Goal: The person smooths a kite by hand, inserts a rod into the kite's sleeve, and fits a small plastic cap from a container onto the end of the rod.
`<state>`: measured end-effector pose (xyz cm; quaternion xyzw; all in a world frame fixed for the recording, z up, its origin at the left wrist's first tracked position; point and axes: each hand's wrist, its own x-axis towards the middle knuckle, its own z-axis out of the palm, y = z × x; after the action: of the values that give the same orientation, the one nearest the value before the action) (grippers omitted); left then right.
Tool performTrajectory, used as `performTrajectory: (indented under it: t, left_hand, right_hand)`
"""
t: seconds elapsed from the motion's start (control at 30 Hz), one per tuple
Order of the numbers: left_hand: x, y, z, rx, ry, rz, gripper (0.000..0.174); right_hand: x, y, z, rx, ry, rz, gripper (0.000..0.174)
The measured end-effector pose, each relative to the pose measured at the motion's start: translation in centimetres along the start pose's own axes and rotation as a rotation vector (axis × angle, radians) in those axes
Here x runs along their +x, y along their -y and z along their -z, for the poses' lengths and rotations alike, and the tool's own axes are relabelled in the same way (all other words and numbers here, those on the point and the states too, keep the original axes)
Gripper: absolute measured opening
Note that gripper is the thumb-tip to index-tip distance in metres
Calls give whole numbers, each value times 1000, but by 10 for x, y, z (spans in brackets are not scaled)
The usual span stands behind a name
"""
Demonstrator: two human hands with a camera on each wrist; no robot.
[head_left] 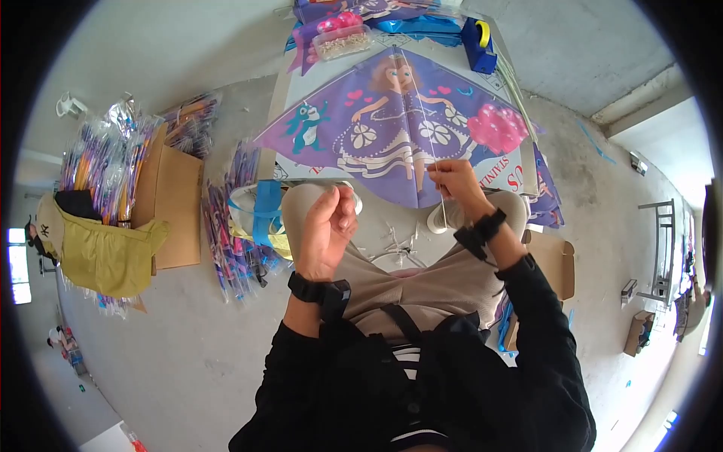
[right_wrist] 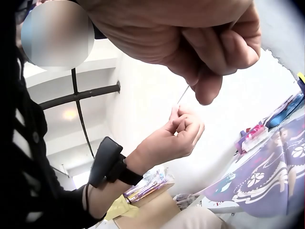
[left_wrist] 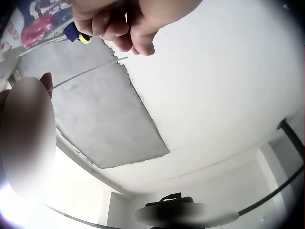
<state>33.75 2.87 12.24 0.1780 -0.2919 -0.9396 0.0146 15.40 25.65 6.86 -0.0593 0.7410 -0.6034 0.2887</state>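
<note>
My right hand [head_left: 458,184] pinches a thin pale rod [left_wrist: 90,71] between thumb and fingers, above the lower right part of a purple kite [head_left: 392,128] printed with a princess. The kite lies spread out, its point towards my knees. My left hand [head_left: 329,230] is raised to the left of the kite's lower point, its fingers loosely curled. In the left wrist view, the rod's end stands apart from the left hand [left_wrist: 133,24]. The right wrist view has the left hand [right_wrist: 176,133] beyond the right hand [right_wrist: 205,52], with a short piece of rod between.
Behind the kite are a clear tray of small pieces [head_left: 343,45] and a blue tape dispenser [head_left: 479,47]. Wrapped packs [head_left: 233,226] and a cardboard box [head_left: 177,203] stand on the left. Another open box [head_left: 552,264] is by my right knee.
</note>
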Motion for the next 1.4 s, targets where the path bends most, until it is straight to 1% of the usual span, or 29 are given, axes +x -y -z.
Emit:
performTrajectory:
  t: [0.03,0.07,0.1,0.13,0.17,0.23,0.27,0.33,0.37,0.43,0.47,0.6,0.67,0.8,0.87,0.9,0.93,0.97,1.03,1.07,1.1,1.3,1.37,1.4]
  left_hand:
    - [-2,5,1,6,-43,17,25]
    - [-4,8,3,-6,-42,13,24]
    - [-6,12,0,-9,-49,23,24]
    - [-6,14,-5,33,-100,24,24]
    - [-6,14,-8,75,-151,23,23]
    - [-6,17,1,67,-133,41,23]
    - [-5,17,4,61,-111,57,25]
    - [-3,16,9,93,-117,43,24]
    - [-2,16,11,127,-117,31,23]
    - [1,17,13,104,-148,34,22]
    - [3,16,14,85,-166,30,20]
    - [9,14,20,68,-162,54,17]
    - [13,13,23,116,-168,77,17]
    - [20,16,24,145,-187,48,17]
    - [18,16,24,168,-200,57,17]
    - [18,16,25,170,-193,51,17]
    - [19,16,26,150,-194,52,17]
    - [19,17,27,131,-195,54,17]
    - [19,16,29,127,-189,53,17]
    - [20,16,29,119,-192,55,17]
    - [20,15,28,122,-185,52,17]
    - [22,16,28,124,-211,27,12]
    - [21,17,31,85,-188,16,9]
    - [22,18,33,83,-192,16,9]
  right_hand:
    - [15,-5,5,-82,-40,-10,19]
    - [27,-5,7,-80,-42,-25,19]
    - [41,-3,7,-144,-87,-28,20]
    - [56,1,6,-208,-131,-24,22]
    - [69,3,3,-208,-129,-28,22]
    - [95,6,-5,-219,-215,-11,20]
    - [109,8,-9,-221,-209,-13,20]
    - [132,7,-17,-283,-278,-1,13]
    - [139,7,-21,-285,-270,-12,13]
    - [150,6,-26,-292,-262,-14,7]
    - [155,4,-28,-293,-253,-26,8]
    - [165,-11,-33,-279,-244,-70,7]
    - [167,-17,-37,-342,-301,-3,9]
    - [166,-18,-44,-318,-362,0,9]
    - [166,-17,-46,-462,-422,-20,11]
    - [167,-20,-46,-460,-427,-12,11]
    - [168,-22,-49,-554,-486,44,8]
    - [167,-22,-49,-648,-547,98,8]
    - [167,-22,-48,-629,-539,97,10]
    - [168,-22,-48,-639,-538,67,11]
    - [169,-23,-48,-648,-536,37,16]
    - [175,-25,-47,-644,-530,26,16]
    - [177,-23,-47,-671,-493,-34,15]
    - [176,-23,-46,-673,-488,-35,15]
